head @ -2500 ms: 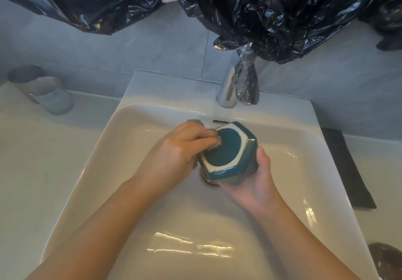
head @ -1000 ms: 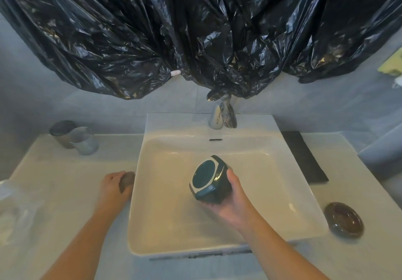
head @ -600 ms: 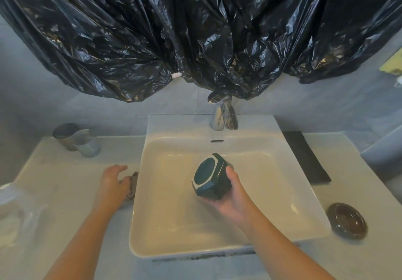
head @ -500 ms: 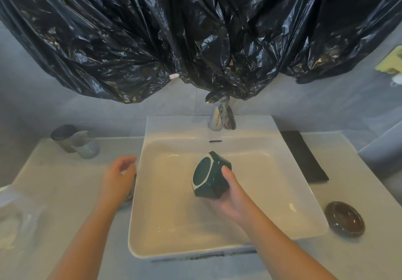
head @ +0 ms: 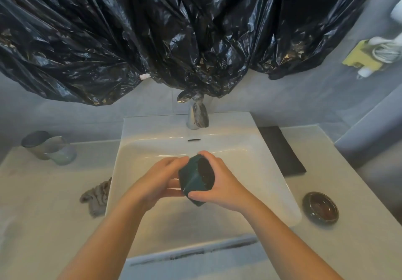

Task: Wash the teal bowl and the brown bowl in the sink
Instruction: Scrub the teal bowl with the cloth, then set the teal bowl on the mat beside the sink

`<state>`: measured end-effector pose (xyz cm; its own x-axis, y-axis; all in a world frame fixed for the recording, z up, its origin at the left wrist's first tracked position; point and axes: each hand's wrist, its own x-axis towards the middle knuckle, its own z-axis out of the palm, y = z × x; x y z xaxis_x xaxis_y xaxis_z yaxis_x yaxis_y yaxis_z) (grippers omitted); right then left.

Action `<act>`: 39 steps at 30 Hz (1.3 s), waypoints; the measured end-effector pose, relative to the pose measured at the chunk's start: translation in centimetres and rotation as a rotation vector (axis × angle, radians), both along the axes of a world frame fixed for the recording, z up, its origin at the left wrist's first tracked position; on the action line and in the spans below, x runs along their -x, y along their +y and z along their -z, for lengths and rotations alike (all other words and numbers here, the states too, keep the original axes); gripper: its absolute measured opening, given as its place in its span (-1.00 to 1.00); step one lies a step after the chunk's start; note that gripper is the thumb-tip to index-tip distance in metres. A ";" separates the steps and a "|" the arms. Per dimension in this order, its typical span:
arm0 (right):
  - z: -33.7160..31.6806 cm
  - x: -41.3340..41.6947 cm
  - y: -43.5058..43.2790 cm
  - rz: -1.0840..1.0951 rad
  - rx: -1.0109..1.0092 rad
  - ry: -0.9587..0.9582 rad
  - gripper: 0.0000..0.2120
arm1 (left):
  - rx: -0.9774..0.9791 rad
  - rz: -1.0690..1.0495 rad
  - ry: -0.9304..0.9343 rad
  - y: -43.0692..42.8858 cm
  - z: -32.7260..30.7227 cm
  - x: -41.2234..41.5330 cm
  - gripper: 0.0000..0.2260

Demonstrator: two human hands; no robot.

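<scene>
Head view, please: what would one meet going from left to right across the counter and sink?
Pair of grey cups → crumpled grey cloth → left hand → teal faceted bowl → right hand → flat black mat → round brown glazed bowl.

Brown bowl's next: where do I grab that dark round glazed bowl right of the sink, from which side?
Probably pinch the rim of the brown glazed round bowl from above, at the edge nearest the white sink, using the right hand. It sits upright and shallow on the counter, mouth up, so the rim offers the best purchase. That hand grips the teal faceted bowl; free it first.
</scene>
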<state>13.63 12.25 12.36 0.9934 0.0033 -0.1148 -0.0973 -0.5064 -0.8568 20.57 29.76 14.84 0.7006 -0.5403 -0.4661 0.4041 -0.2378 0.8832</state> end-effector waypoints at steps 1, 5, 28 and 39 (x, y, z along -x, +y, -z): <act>-0.2 0.1 -0.6 -0.014 0.066 -0.020 -0.20 | -0.023 -0.009 0.000 -0.9 0.2 0.2 -0.47; -0.8 0.5 -3.3 -0.053 0.228 -0.040 -0.16 | -0.100 -0.055 0.020 -4.7 0.8 0.7 -0.45; 3.2 -3.3 -38.8 0.548 -0.670 0.348 -0.92 | 0.088 -0.203 0.081 -37.8 3.6 -4.8 -0.73; 11.2 -10.5 -43.1 0.657 -0.504 0.376 -0.91 | -0.312 -0.522 -0.045 -46.5 12.9 -9.2 -0.72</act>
<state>24.11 -30.81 1.19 0.7100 -0.4130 -0.5704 -0.5522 0.1761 -0.8149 29.76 -16.77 1.92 0.8591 0.0369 -0.5105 0.5006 -0.2685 0.8230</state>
